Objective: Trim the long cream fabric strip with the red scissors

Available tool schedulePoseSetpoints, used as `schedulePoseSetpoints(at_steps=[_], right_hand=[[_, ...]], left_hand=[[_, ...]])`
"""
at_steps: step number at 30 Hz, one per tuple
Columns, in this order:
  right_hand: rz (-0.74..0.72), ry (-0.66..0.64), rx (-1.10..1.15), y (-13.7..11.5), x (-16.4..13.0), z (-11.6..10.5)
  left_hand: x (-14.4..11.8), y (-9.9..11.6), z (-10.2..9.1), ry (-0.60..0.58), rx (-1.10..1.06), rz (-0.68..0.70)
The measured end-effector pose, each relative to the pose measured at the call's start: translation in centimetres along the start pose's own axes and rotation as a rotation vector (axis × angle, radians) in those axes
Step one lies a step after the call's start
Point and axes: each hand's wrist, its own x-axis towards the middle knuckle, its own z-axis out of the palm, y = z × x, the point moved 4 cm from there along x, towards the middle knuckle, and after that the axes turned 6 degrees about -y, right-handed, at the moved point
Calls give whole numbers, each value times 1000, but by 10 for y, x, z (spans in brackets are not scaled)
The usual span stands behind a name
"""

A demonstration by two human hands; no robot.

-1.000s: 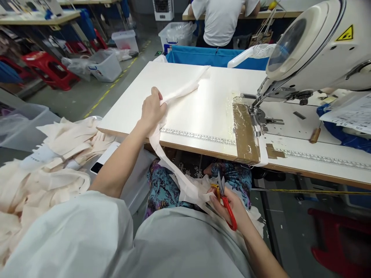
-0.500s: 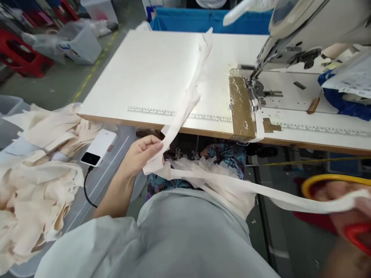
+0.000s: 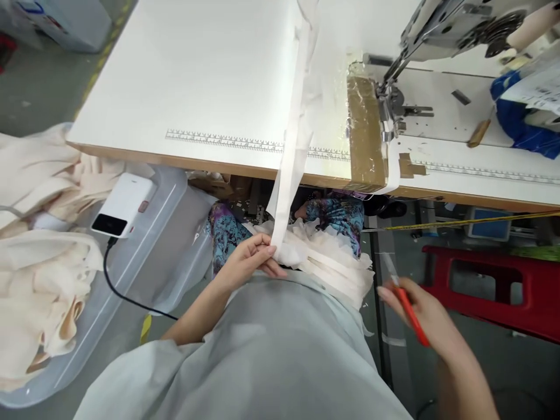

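Head view, left fingers pinching fabric strip running forward, right fingers gripping scissors

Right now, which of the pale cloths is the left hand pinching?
The long strip, running down over the table's front edge into the left hand; the bunched cloth lies across the lap, the heap sits in the plastic bin.

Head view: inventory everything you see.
Tabletop: one, white, top centre
Sewing machine: one, pale, upper right
Fabric strip: one, cream, tabletop to lap
Fabric pieces: uncountable, cream, left bin and lap
Bins: two, translucent, left and top left
Device with cable: one, white, left
Bundle: one, blue, right
Wooden-handled tool: one, brown, right tabletop
Stool: one, red, right
Scissors: one, red-handled, lower right
Shirt: one, grey, bottom centre
Left hand: one, fingers on strip
Right hand: one, holding scissors
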Motion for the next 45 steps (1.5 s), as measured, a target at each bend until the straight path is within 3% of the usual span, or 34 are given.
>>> schedulePoseSetpoints(at_steps=[3, 6, 9, 12, 17, 28, 40, 45], right_hand=[[-240, -385, 147, -64, 41, 30], [-362, -632, 109, -107, 72, 44], [-417, -792, 21, -125, 93, 53], [-465, -859, -31, -133, 103, 59], [-489, -839, -54, -145, 108, 66], [-526, -629, -363, -153, 105, 66], [-484, -525, -414, -143, 103, 73], [-495, -499, -489, -150, 105, 72]], left_hand=[[0, -3, 0, 77, -44, -12], [-4, -5, -6, 152, -41, -5], [-9, -7, -11, 191, -33, -7], [-11, -7, -15, 208, -18, -14], [-9, -6, -19, 217, -38, -20], [-8, -6, -23, 212, -45, -15], [-6, -7, -26, 198, -20, -17], [-6, -5, -25, 204, -10, -33]])
